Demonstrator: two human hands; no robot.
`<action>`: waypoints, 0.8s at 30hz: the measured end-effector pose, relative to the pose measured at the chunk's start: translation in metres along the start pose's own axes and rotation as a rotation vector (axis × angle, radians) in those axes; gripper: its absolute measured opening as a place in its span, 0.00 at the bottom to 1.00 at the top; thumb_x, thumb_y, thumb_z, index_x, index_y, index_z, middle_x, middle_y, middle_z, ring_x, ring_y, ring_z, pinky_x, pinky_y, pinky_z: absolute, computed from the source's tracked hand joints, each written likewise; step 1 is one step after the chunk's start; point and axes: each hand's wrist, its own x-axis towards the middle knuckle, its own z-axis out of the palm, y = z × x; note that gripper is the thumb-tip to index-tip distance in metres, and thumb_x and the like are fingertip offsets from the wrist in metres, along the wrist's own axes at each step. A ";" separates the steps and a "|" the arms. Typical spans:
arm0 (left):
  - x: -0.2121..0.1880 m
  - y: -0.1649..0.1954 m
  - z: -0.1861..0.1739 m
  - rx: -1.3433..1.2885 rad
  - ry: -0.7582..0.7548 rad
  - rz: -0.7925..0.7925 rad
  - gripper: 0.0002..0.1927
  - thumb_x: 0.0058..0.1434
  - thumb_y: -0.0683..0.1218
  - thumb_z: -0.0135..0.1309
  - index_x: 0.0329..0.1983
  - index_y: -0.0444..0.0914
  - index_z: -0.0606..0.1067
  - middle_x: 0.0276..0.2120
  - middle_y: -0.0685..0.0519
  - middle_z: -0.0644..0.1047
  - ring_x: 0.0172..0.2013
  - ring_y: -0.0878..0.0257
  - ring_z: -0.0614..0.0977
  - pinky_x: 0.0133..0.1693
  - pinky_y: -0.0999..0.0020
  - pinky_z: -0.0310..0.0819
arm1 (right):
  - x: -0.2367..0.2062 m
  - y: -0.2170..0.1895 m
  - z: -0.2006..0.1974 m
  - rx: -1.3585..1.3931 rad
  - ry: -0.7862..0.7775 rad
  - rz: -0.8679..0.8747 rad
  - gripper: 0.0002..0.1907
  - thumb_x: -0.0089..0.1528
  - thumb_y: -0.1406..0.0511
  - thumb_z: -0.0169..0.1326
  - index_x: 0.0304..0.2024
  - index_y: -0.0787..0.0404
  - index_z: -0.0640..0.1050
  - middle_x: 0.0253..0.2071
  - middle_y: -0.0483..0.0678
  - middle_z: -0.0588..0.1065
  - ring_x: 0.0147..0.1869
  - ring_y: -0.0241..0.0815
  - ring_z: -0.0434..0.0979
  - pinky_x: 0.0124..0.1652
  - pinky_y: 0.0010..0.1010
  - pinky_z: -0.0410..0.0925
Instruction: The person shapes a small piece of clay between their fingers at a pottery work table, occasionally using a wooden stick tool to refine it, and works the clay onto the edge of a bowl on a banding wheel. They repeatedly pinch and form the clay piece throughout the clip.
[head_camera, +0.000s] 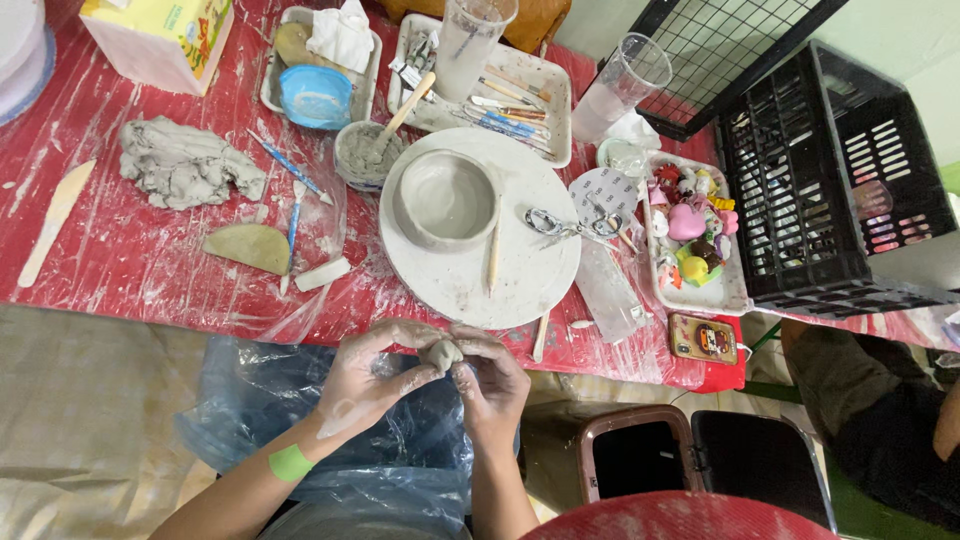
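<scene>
A red worktop (130, 270) under clear plastic sheeting carries everything here. At its right end stands a black plastic crate (830, 180). Near the middle lies a round white turntable (520, 270) with a grey clay bowl (445, 197) on it, a wooden stick (493, 255) just beside the bowl, and scissors (570, 225) at the turntable's right edge. A rough slab of grey clay (185, 165) lies well to the left, and a tray of small coloured charms (692, 235) sits between turntable and crate.

Below the worktop's near edge, over a lap covered in plastic, the left hand (375, 375) and right hand (490, 385) meet. Each grip is closed on a small clay lump (443, 353), pinched between the fingertips of both hands, just in front of the turntable.
</scene>
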 end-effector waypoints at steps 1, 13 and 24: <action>-0.001 0.000 0.000 0.081 0.012 0.053 0.16 0.55 0.36 0.67 0.47 0.32 0.78 0.49 0.49 0.80 0.49 0.62 0.81 0.52 0.66 0.79 | -0.001 0.000 0.001 0.012 0.010 0.010 0.12 0.66 0.69 0.61 0.49 0.70 0.78 0.58 0.61 0.76 0.60 0.46 0.78 0.59 0.38 0.71; 0.004 0.017 0.009 0.636 0.008 0.543 0.19 0.46 0.41 0.73 0.41 0.41 0.80 0.45 0.56 0.84 0.49 0.63 0.84 0.54 0.65 0.71 | -0.007 -0.002 0.016 0.619 0.066 0.162 0.11 0.76 0.65 0.52 0.41 0.67 0.72 0.55 0.61 0.74 0.47 0.39 0.72 0.50 0.34 0.66; -0.003 -0.012 0.001 -0.135 0.039 -0.014 0.21 0.56 0.34 0.65 0.52 0.27 0.73 0.45 0.46 0.79 0.47 0.62 0.81 0.49 0.65 0.82 | -0.004 -0.007 0.005 0.026 0.047 -0.028 0.11 0.67 0.72 0.55 0.52 0.69 0.75 0.54 0.57 0.76 0.58 0.46 0.77 0.59 0.39 0.69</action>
